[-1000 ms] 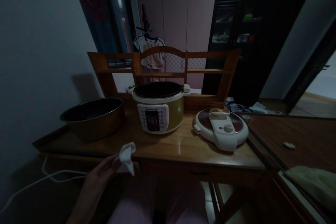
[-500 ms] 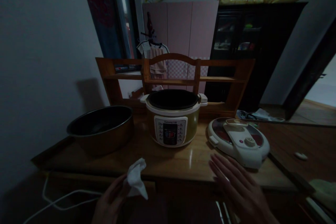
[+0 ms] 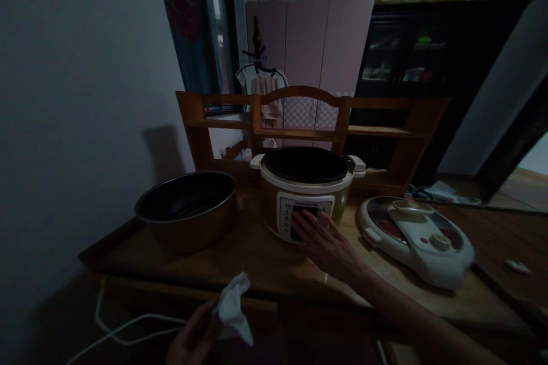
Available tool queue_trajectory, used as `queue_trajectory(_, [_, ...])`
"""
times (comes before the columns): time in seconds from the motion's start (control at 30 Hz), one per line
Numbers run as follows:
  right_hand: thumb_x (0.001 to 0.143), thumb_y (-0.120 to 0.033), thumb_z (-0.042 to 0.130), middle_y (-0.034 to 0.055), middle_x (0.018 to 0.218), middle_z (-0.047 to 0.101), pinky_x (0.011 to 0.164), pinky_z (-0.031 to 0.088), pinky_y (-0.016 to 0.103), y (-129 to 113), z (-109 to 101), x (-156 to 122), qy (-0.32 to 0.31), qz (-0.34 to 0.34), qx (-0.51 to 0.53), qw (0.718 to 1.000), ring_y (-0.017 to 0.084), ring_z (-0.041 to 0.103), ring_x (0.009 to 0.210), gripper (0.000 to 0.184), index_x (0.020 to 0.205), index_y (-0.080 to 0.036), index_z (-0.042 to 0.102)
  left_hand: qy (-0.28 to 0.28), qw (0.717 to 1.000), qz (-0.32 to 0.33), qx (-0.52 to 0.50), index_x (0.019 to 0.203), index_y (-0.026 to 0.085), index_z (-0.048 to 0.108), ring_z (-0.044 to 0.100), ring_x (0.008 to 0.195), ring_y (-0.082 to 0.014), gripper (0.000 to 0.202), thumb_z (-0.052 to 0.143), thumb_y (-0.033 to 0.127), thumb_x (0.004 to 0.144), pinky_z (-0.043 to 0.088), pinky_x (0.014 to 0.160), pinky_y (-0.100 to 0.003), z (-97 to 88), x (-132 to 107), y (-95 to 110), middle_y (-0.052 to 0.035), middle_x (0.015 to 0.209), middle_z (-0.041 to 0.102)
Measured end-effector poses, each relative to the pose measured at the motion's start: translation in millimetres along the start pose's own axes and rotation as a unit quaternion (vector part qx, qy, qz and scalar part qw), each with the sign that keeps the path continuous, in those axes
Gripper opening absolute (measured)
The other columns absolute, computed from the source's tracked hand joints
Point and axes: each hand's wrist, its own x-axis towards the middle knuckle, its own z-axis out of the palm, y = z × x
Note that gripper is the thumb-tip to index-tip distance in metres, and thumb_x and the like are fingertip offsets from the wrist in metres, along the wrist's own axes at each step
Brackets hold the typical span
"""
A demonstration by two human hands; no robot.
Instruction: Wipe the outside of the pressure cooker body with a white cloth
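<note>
An olive and white pressure cooker (image 3: 306,191) stands lidless in the middle of a wooden desk (image 3: 257,262). My right hand (image 3: 325,242) reaches over the desk with fingers stretched out, its fingertips on the cooker's front control panel. My left hand (image 3: 194,336) is low at the desk's near edge, pinching a crumpled white tissue (image 3: 233,311). The cooker's white lid (image 3: 417,239) lies flat to the right of the cooker. Its dark inner pot (image 3: 186,208) sits on the desk to the left.
A wooden shelf rack (image 3: 317,125) runs along the desk's back edge. A white cable (image 3: 128,325) hangs below the desk at left. A grey wall closes the left side. A dark cabinet (image 3: 411,68) and a pink wardrobe stand behind.
My right hand came into view and moved forward and left from in front of the lid to the cooker's control panel. The view shifted closer. My left hand kept the tissue.
</note>
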Motion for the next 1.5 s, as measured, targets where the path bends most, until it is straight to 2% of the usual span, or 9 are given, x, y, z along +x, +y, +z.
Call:
queue_trajectory(0.4, [0.096, -0.007, 0.041, 0.0084, 0.162, 0.022, 0.121, 0.033, 0.045, -6, 9, -29, -0.04, -0.036, 0.018, 0.998, 0.023, 0.022, 0.149, 0.066, 0.156, -0.011, 0.016, 0.009, 0.999, 0.036, 0.008, 0.099, 0.018, 0.074, 0.068, 0.107, -0.033, 0.061, 0.081, 0.061, 0.056, 0.056, 0.085, -0.032, 23.3, -11, 7, -0.0106, 0.107, 0.076])
queue_trajectory(0.57, [0.094, -0.003, 0.04, 0.0116, 0.159, 0.03, 0.118, 0.04, 0.044, -5, 11, -40, -0.049, -0.049, 0.059, 0.996, 0.023, 0.029, 0.147, 0.066, 0.156, -0.007, 0.017, -0.049, 0.997, 0.04, 0.038, 0.106, 0.018, 0.073, 0.065, 0.114, -0.0324, 0.058, 0.08, 0.056, 0.063, 0.055, 0.092, -0.032, 20.7, -8, 7, -0.0106, 0.117, 0.073])
queue_trajectory(0.77, [0.093, -0.002, 0.044, 0.0138, 0.143, 0.055, 0.112, 0.044, 0.052, -14, -17, -49, 0.01, 0.019, 0.183, 0.983, 0.028, 0.052, 0.132, 0.048, 0.139, -0.013, 0.053, -0.094, 0.993, 0.061, 0.026, 0.117, 0.02, 0.069, 0.063, 0.119, -0.0305, 0.058, 0.077, 0.054, 0.07, 0.055, 0.094, -0.035, 33.3, -5, 17, -0.0095, 0.125, 0.07])
queue_trajectory(0.83, [0.096, -0.012, 0.051, 0.0099, 0.121, 0.07, 0.101, 0.054, 0.048, -28, -29, -48, 0.056, 0.161, 0.291, 0.941, 0.026, 0.067, 0.111, 0.029, 0.118, -0.019, 0.068, -0.117, 0.99, 0.069, 0.025, 0.12, 0.022, 0.067, 0.064, 0.118, -0.029, 0.056, 0.075, 0.052, 0.073, 0.056, 0.091, -0.032, 46.6, -8, 27, -0.0085, 0.127, 0.069])
queue_trajectory(0.93, [0.094, -0.034, 0.064, 0.0046, 0.1, 0.076, 0.083, 0.06, 0.038, -52, -45, -39, 0.037, 0.361, 0.511, 0.779, 0.023, 0.072, 0.093, 0.016, 0.104, -0.025, 0.072, -0.13, 0.985, 0.107, 0.035, 0.124, 0.023, 0.065, 0.065, 0.117, -0.0267, 0.05, 0.071, 0.047, 0.08, 0.056, 0.091, -0.031, 72.4, -15, 43, -0.0079, 0.127, 0.069])
queue_trajectory(1.0, [0.088, -0.039, 0.071, 0.0043, 0.105, 0.075, 0.085, 0.059, 0.038, -67, -53, -29, 0.02, 0.393, 0.629, 0.671, 0.024, 0.071, 0.097, 0.029, 0.114, -0.027, 0.07, -0.139, 0.974, 0.173, 0.052, 0.122, 0.024, 0.066, 0.063, 0.119, -0.0246, 0.042, 0.067, 0.043, 0.084, 0.054, 0.097, -0.031, 89.5, -19, 50, -0.0074, 0.129, 0.067])
queue_trajectory(1.07, [0.084, -0.04, 0.075, 0.0052, 0.109, 0.073, 0.088, 0.057, 0.038, -76, -57, -20, 0.037, 0.394, 0.692, 0.604, 0.024, 0.07, 0.1, 0.038, 0.118, -0.026, 0.068, -0.142, 0.953, 0.252, 0.088, 0.121, 0.025, 0.067, 0.062, 0.12, -0.0231, 0.036, 0.064, 0.039, 0.087, 0.053, 0.099, -0.032, 103.0, -22, 54, -0.0071, 0.131, 0.065])
queue_trajectory(1.3, [0.071, -0.038, 0.086, 0.0066, 0.116, 0.071, 0.085, 0.055, 0.037, -76, -50, -20, 0.092, 0.456, 0.705, 0.536, 0.024, 0.068, 0.1, 0.058, 0.124, -0.026, 0.064, -0.169, 0.873, 0.41, 0.203, 0.132, 0.035, 0.057, 0.053, 0.13, -0.0178, 0.039, 0.056, 0.024, 0.094, 0.044, 0.11, -0.034, 115.2, -33, 60, -0.0025, 0.139, 0.055])
queue_trajectory(1.5, [0.076, -0.036, 0.081, 0.0069, 0.105, 0.075, 0.087, 0.052, 0.031, -69, -41, -32, 0.108, 0.467, 0.724, 0.496, 0.022, 0.067, 0.099, 0.032, 0.103, -0.02, 0.075, -0.204, 0.847, 0.449, 0.195, 0.131, 0.036, 0.058, 0.053, 0.129, -0.0182, 0.041, 0.056, 0.02, 0.093, 0.046, 0.108, -0.033, 116.3, -36, 59, -0.0035, 0.14, 0.053])
